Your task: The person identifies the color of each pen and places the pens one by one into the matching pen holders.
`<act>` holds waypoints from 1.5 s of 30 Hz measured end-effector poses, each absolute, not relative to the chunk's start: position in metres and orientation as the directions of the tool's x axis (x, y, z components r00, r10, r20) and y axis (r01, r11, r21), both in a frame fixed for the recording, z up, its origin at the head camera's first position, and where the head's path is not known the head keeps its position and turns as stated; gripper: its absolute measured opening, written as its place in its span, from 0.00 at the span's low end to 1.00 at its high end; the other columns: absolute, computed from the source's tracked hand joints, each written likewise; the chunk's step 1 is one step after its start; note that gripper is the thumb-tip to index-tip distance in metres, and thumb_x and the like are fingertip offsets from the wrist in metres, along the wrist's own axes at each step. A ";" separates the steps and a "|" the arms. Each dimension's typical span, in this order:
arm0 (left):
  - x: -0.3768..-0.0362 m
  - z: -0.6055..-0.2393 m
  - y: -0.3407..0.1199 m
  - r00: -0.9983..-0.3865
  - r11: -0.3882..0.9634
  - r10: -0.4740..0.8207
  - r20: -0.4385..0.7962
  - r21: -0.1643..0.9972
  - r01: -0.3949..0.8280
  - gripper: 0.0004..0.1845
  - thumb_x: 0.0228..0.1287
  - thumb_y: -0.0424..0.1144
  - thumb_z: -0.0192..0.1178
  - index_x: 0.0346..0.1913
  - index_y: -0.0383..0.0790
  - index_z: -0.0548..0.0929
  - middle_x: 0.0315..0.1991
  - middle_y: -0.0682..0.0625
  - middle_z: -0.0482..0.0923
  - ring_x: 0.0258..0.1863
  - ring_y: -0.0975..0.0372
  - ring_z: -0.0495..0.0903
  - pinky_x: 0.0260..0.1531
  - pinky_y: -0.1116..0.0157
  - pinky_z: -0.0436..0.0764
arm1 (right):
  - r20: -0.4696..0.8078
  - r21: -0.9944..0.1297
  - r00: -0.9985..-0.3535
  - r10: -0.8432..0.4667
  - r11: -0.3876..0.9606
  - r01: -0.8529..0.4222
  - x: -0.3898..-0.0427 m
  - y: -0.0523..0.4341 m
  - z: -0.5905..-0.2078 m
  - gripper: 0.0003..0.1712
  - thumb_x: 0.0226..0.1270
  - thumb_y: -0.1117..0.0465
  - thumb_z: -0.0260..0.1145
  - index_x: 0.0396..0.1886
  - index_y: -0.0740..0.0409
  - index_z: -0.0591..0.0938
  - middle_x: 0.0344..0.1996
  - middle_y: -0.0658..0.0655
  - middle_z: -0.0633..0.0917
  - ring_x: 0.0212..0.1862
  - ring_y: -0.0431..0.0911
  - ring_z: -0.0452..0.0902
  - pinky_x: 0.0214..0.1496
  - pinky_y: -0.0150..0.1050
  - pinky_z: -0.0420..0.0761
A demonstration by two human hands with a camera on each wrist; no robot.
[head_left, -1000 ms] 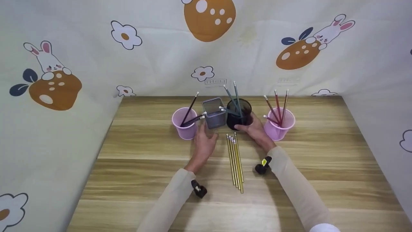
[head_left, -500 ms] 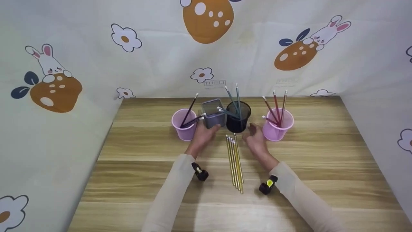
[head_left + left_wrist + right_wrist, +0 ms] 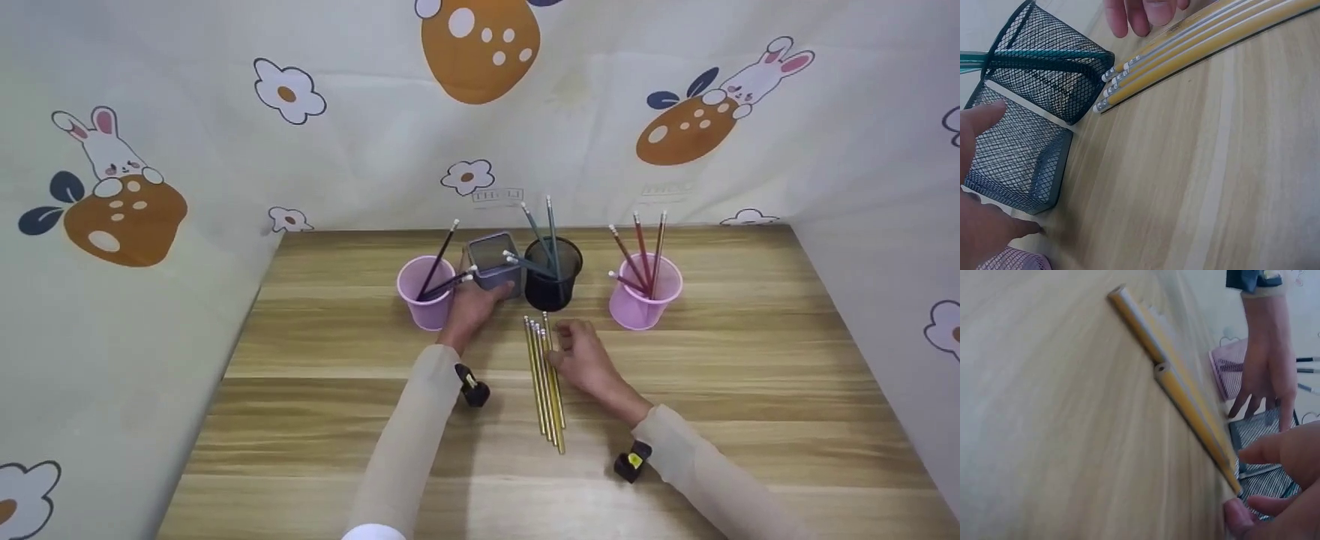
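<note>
- The step in hand looked like taking up a pencil from the row of yellow pencils (image 3: 546,382), which lay flat on the wooden table (image 3: 750,390) just toward six o'clock of the black mesh cup (image 3: 553,274).
- The right hand (image 3: 581,358) rested at the three o'clock side of that row, near its far end; its fingers were loosely curled with the tips at the pencils. Whether they already pinched one, I could not tell.
- The left hand (image 3: 472,307) held the grey square mesh holder (image 3: 495,264), thumb on one wall and fingers spread against the near face.
- The pencils' long axis ran roughly twelve to six o'clock, slightly tilted; the eraser ends (image 3: 1107,90) pointed to twelve, toward the cups, and the blunt ends to six.
- By my judgement, the next move called for separating one pencil from its neighbours, which lay touching side by side, and closing thumb and fingertip on it alone.
- Two pink cups (image 3: 426,294) stood at nine and three o'clock of the mesh pair.
</note>
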State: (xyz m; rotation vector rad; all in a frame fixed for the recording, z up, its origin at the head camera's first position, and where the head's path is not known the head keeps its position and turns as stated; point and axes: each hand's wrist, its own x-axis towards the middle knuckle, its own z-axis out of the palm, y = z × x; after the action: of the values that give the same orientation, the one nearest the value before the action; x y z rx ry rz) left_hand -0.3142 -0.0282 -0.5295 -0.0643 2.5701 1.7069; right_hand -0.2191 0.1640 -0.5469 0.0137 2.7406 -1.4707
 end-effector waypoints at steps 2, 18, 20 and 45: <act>-0.314 -0.532 -0.027 -0.999 0.364 -0.030 -0.030 0.931 -0.038 0.49 0.58 0.46 0.72 0.76 0.33 0.56 0.71 0.33 0.68 0.71 0.47 0.69 0.76 0.55 0.64 | -0.037 -0.793 -0.999 -0.032 0.609 0.010 -0.219 0.160 -0.544 0.28 0.56 0.69 0.69 0.58 0.71 0.76 0.48 0.67 0.77 0.50 0.56 0.77 0.58 0.51 0.79; -0.311 -0.539 -0.023 -1.000 0.290 -0.015 0.027 0.957 0.022 0.49 0.58 0.42 0.73 0.73 0.33 0.52 0.68 0.33 0.70 0.70 0.46 0.69 0.76 0.56 0.64 | -0.099 -0.674 -0.993 -0.057 0.738 0.025 -0.225 0.151 -0.536 0.27 0.51 0.73 0.68 0.54 0.73 0.77 0.47 0.67 0.81 0.53 0.59 0.75 0.61 0.53 0.78; -0.310 -0.539 -0.023 -1.000 0.280 0.005 0.014 0.960 0.015 0.49 0.58 0.42 0.72 0.74 0.33 0.52 0.67 0.33 0.71 0.69 0.47 0.71 0.76 0.55 0.65 | -0.106 -0.663 -0.993 -0.054 0.748 0.030 -0.227 0.150 -0.535 0.25 0.51 0.72 0.69 0.52 0.71 0.79 0.44 0.65 0.81 0.50 0.57 0.76 0.57 0.53 0.79; -0.309 -0.543 -0.027 -0.999 0.307 0.018 0.039 0.951 0.043 0.50 0.58 0.44 0.73 0.76 0.39 0.52 0.70 0.35 0.69 0.70 0.48 0.71 0.75 0.56 0.66 | -0.020 -0.766 -0.996 -0.087 0.642 -0.041 -0.229 0.153 -0.521 0.40 0.54 0.73 0.72 0.69 0.63 0.71 0.29 0.59 0.82 0.37 0.51 0.78 0.50 0.51 0.80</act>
State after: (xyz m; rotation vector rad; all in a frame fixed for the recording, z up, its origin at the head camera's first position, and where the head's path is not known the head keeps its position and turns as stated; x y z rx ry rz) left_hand -0.3094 -0.0272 -0.5433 0.0597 2.5565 1.8611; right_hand -0.2292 0.1529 -0.5210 -0.1085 2.7968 -1.3028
